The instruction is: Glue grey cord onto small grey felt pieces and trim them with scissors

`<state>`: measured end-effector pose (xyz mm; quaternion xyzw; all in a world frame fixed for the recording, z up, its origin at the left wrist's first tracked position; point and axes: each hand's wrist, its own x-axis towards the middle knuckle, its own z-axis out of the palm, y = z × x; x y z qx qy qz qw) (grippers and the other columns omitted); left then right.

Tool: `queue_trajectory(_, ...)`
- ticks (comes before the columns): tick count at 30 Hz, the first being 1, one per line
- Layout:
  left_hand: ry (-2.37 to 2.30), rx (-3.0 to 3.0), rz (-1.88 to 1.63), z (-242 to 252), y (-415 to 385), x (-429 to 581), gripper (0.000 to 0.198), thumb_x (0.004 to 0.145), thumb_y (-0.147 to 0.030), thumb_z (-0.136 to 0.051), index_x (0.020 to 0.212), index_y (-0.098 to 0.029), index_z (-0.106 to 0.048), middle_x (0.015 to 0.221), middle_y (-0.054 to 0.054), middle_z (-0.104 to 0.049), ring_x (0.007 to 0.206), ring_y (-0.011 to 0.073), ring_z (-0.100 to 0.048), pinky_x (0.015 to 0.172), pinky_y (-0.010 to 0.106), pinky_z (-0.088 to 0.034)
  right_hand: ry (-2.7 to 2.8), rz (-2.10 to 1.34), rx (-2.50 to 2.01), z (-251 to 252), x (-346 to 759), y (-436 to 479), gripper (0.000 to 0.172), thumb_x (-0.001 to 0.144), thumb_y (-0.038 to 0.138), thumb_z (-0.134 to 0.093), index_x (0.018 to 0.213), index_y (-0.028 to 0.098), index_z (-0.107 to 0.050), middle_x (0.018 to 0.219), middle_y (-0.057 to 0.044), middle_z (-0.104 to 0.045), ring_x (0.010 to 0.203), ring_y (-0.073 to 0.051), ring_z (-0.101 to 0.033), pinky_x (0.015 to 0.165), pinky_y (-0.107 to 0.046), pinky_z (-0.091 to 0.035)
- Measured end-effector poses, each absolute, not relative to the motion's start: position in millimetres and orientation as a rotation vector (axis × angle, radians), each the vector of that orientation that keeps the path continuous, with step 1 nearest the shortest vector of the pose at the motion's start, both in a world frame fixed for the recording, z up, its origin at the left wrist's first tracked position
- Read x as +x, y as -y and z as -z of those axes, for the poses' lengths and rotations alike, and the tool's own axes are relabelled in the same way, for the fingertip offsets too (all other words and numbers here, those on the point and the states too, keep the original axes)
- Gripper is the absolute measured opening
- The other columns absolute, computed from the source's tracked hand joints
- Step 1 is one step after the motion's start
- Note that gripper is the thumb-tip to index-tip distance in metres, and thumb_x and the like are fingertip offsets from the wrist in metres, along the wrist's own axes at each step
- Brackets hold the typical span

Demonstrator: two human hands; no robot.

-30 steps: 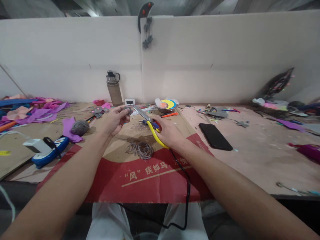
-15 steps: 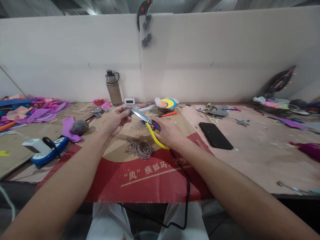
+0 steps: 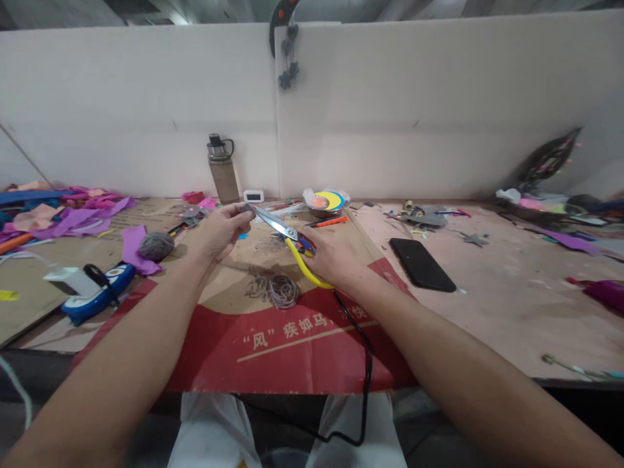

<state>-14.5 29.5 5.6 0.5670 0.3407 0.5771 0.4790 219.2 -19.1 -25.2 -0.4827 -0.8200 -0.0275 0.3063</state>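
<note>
My right hand (image 3: 327,253) is closed on a pair of scissors (image 3: 277,225) with a yellow handle; the blades point up and left. Pinched between the fingertips of my left hand (image 3: 218,233) is a small grey fuzzy piece (image 3: 247,208), its kind too small to make out. The scissor tips are right beside this piece; whether the blades touch it I cannot tell. Below both hands, a loose tangle of grey yarn (image 3: 283,291) lies on the red and brown cardboard (image 3: 214,351).
Left are a grey yarn ball (image 3: 156,246), purple felt scraps (image 3: 80,221) and a blue power strip (image 3: 110,289). A bottle (image 3: 223,172) and small clock (image 3: 253,196) stand behind. On the right lie a phone (image 3: 422,264) and grey star (image 3: 474,238). A black cord (image 3: 369,364) hangs over the front edge.
My left hand has drawn back slightly to the left, and the grey piece at its fingertips shows more clearly. The scissors stay in my right hand at nearly the same place.
</note>
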Motion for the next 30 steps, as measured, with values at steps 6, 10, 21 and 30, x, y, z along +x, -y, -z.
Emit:
queue_trajectory(6, -0.85, 1.404, -1.397, -5.1, -31.6, -17.9, 0.012, 0.064, -0.019, -0.076, 0.075, -0.014, -0.072, 0.055, -0.003, -0.05, 0.049, 0.0054, -0.042, 0.048, 0.019, -0.033, 2.167, 0.07, -1.272, 25.6, 219.4, 18.4, 0.034, 0.085, 0.03, -0.056, 0.117, 0.024, -0.062, 0.095, -0.008, -0.071, 0.085, -0.022, -0.063, 0.071, -0.03, -0.041)
queue_trajectory(10, -0.851, 1.438, -1.392, -5.0, -32.5, -19.7, 0.011, 0.065, -0.019, -0.075, 0.074, -0.014, -0.072, 0.056, -0.003, -0.05, 0.049, 0.0056, -0.043, 0.05, 0.019, -0.035, 2.167, 0.069, -1.276, 26.2, 219.4, 17.2, 0.035, 0.084, 0.031, -0.057, 0.118, 0.025, -0.062, 0.092, -0.007, -0.072, 0.085, -0.022, -0.063, 0.071, -0.03, -0.042)
queue_trajectory(21, -0.947, 1.476, -1.403, -6.3, -31.9, -20.6, 0.016, 0.063, -0.022, -0.077, 0.076, -0.015, -0.072, 0.064, 0.0, -0.059, 0.053, 0.0069, -0.047, 0.05, 0.021, -0.037, 2.178, 0.073, -1.276, 24.9, 220.3, 18.8, 0.035, 0.085, 0.032, -0.057, 0.119, 0.026, -0.064, 0.091, -0.007, -0.073, 0.085, -0.024, -0.064, 0.072, -0.031, -0.043)
queue_trajectory(30, -0.96, 1.473, -1.409, -8.5, -29.2, -19.7, 0.018, 0.061, -0.024, -0.079, 0.076, -0.015, -0.072, 0.064, 0.0, -0.06, 0.053, 0.0068, -0.048, 0.051, 0.02, -0.039, 2.191, 0.045, -1.286, 23.9, 219.0, 20.6, 0.033, 0.085, 0.031, -0.056, 0.117, 0.027, -0.064, 0.092, -0.006, -0.073, 0.083, -0.022, -0.064, 0.069, -0.029, -0.042)
